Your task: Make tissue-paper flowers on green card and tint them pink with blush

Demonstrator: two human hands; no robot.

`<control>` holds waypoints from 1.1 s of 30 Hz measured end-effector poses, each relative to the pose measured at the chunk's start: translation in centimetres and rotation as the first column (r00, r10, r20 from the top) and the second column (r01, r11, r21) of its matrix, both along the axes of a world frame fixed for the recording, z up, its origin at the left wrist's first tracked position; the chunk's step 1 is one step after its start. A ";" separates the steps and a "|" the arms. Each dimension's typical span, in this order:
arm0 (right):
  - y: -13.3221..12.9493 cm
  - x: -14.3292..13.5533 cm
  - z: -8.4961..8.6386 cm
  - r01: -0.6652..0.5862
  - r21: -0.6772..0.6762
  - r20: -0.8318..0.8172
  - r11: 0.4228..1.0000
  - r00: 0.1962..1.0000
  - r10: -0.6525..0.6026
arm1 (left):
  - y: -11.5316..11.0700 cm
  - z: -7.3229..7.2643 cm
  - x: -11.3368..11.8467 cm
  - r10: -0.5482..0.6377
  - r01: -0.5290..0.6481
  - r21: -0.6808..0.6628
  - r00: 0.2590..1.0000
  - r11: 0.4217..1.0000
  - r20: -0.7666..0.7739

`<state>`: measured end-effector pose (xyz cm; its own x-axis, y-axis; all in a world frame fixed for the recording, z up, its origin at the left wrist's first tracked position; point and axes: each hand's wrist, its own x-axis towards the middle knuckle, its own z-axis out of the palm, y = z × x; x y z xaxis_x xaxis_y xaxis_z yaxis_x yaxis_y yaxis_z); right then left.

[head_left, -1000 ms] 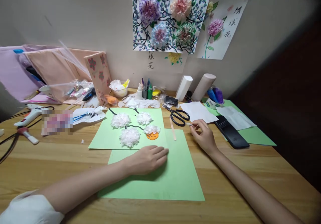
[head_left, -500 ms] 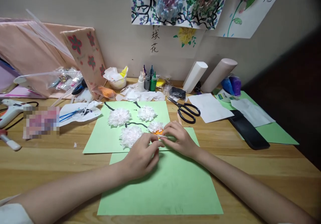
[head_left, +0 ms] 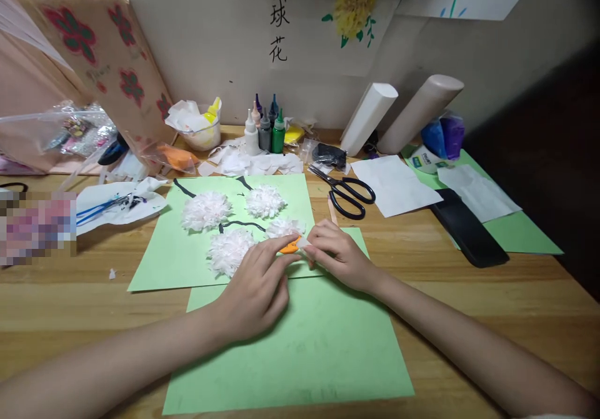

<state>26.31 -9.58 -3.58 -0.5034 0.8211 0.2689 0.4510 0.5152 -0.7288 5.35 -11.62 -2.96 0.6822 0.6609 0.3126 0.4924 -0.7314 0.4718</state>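
Note:
My right hand [head_left: 340, 253] pinches a small white paper piece [head_left: 303, 242] between thumb and fingertips, beside an orange patch [head_left: 289, 246] that looks like clay. Reaching over that patch from the left, my left hand [head_left: 257, 287] has its fingers stretched and apart, the index fingertip near the paper piece. A partly made white ruffled flower [head_left: 284, 226] borders the orange. It lies on a green sheet [head_left: 164, 256] with other white flowers, one [head_left: 229, 251] partly hidden by my left hand, and dark stem-like strips [head_left: 242, 224]. A second green sheet [head_left: 300, 356] lies under my wrists.
Black-handled scissors [head_left: 347, 194], white paper [head_left: 398, 184] and a black phone [head_left: 469, 228] lie to the right. Behind stand paint bottles [head_left: 265, 134], white scraps [head_left: 255, 164] and a bowl [head_left: 201, 136]. Two tall cylinders [head_left: 419, 116] lean at the wall.
The camera view has tilted down and shifted. My left fingers have straightened and come away from my right fingertips, where the white paper piece now shows more plainly.

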 end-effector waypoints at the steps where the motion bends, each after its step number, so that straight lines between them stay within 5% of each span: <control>1: 0.0 0.0 0.0 -0.007 -0.008 -0.002 1.000 1.000 0.007 | 0.0 0.0 0.0 -0.005 0.005 -0.008 1.000 1.000 -0.006; 22: 0.0 0.1 -0.3 0.176 0.097 0.026 0.980 0.983 -0.180 | 0.2 -0.3 0.1 -0.006 0.005 -0.029 1.000 1.000 -0.026; 33: 0.0 0.2 -0.5 0.297 0.088 0.076 0.951 0.950 -0.304 | 0.1 -0.6 0.4 0.004 0.011 0.077 0.979 0.997 -0.202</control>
